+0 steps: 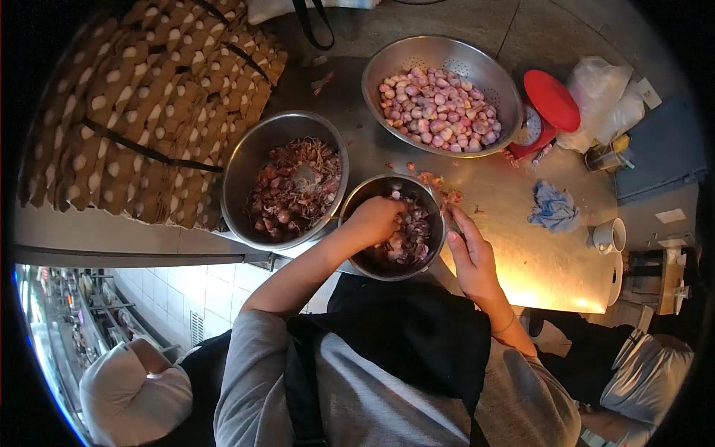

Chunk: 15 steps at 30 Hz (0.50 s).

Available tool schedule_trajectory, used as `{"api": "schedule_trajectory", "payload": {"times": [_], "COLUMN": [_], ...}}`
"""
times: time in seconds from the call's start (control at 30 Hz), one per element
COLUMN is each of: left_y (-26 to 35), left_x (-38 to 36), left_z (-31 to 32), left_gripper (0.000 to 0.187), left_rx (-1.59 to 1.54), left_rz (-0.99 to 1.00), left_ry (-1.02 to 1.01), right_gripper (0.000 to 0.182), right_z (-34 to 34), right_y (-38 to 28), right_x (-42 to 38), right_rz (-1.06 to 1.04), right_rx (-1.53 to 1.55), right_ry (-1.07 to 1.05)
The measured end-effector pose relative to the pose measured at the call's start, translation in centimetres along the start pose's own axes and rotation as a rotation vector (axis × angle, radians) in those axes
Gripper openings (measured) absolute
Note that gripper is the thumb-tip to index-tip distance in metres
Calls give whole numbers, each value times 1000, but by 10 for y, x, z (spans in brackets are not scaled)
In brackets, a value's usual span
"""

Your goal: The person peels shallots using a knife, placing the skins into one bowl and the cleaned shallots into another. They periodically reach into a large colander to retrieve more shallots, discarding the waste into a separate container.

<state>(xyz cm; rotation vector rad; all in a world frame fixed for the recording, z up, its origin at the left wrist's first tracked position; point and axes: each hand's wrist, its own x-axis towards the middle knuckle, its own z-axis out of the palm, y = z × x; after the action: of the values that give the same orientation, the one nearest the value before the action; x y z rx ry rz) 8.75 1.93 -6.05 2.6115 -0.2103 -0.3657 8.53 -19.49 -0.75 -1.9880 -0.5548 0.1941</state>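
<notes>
Your left hand (375,222) (grip unclear): inside pot (376,264), worktop's (514,190) near edge. Your right hand (475,267): unclenched, beside pot. Scale dial (530,126): illegible.

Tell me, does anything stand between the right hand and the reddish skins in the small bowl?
Yes: the right wall of the small bowl stands between the right hand and the reddish skins. The top is open, but the left hand reaches in.

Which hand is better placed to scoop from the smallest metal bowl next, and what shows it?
Probably the left hand: it is inside the smallest metal bowl, down among the purplish shallot skins. The right hand is outside, beside the rim, fingers extended.
</notes>
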Motion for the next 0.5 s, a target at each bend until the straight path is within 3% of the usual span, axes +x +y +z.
{"api": "schedule_trajectory", "payload": {"times": [0.13, 0.23, 0.4, 0.5], "left_y": [-3, 2, 7, 5], "left_x": [-19, -26, -8, 12], "left_z": [-22, -28, -17, 10], "left_gripper": [29, 28, 22, 23], "left_rx": [-146, -38, 127, 164], "left_rz": [131, 102, 11, 30], "left_ry": [-341, -328, 30, 36], "right_gripper": [38, 38, 38, 38], "right_z": [-4, -1, 1, 1], "right_y": [-4, 0, -1, -3], "right_x": [1, 3, 3, 3], "right_rz": [62, -9, -34, -49], "right_rx": [21, -3, 24, 17], "right_ry": [-18, 10, 1, -12]}}
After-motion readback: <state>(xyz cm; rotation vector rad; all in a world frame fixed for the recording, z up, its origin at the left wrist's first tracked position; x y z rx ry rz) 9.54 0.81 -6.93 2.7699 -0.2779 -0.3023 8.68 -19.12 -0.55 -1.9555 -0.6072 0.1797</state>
